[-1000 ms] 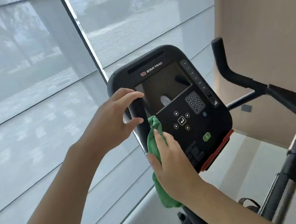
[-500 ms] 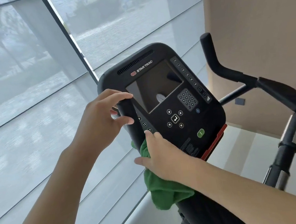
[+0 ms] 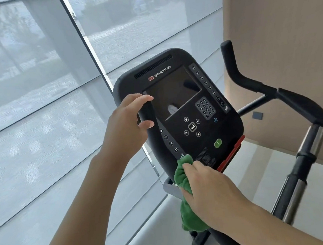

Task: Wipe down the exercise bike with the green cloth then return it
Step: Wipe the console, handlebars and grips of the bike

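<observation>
Wiping risk: green cloth (image 3: 182, 176) near the start button (image 3: 218, 143); I could press it.
Right hand (image 3: 209, 192): bunches cloth.
Left hand (image 3: 126, 129): fingers relaxed, seemingly steadying the console (image 3: 225, 120), holding nothing.

left grip (image 3: 126, 125) raised, fingers loosely spread, right grip (image 3: 208, 189) lower, fingers curled, both forearms extended

Green cloth (image 3: 182, 176) bunched vs bike console (image 3: 185, 108) btm-left corner.
</observation>
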Tool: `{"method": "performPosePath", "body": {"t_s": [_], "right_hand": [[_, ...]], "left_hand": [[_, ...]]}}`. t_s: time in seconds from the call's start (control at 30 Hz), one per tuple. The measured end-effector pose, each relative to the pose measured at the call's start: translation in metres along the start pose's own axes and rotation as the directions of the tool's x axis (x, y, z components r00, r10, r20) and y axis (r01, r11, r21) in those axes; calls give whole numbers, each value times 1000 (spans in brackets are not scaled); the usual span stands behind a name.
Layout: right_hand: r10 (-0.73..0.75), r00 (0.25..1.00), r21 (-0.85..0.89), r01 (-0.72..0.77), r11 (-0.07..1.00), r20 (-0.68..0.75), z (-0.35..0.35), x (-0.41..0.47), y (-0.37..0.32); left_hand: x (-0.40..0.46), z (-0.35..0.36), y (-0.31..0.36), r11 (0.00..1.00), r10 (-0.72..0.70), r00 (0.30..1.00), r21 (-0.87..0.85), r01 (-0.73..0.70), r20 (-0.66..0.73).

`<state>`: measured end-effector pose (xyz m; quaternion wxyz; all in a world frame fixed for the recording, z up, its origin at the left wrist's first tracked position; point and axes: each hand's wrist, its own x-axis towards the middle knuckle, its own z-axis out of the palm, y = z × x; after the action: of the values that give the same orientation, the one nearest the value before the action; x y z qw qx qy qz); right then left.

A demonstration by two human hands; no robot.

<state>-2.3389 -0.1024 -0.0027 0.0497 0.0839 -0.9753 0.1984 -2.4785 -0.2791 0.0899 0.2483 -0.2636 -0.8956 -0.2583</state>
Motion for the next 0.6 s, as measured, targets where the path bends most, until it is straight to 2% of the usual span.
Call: {"method": "performPosePath", "body": {"t_s": [0.07,0.2,0.23,0.3,0.33,0.43,0.5,0.6], "right_hand": [[-12,999,48,14,999,-52,-11,7,0],[50,952,354,63,933,-301,-35,60,-6],[67,951,429,72,900,-301,-37,76,-12],[69,977,535,50,844,-199,-31,96,-27],[56,983,501,41,865,-176,-20,101,-35],[50,970,281,19,960,-238,12,97,-41],[72,979,300,-13,954,-189,17,93,-32],[99,995,349,-89,933,-10,13,82,-15]], "left_hand": [[0,0,-1,1000,-5,1000,-6,5,-3],[1,-4,0,998,-10,1000,-68,10,-1],[1,-5,0,997,-9,1000,-73,9,1],[2,-6,0,997,-6,1000,-80,6,0],[3,-5,0,997,-3,1000,-79,3,0],[2,-6,0,996,-7,1000,-90,7,-1],[2,-6,0,994,-23,1000,-107,23,5],[1,-7,2,992,-40,999,-120,41,12]]}}
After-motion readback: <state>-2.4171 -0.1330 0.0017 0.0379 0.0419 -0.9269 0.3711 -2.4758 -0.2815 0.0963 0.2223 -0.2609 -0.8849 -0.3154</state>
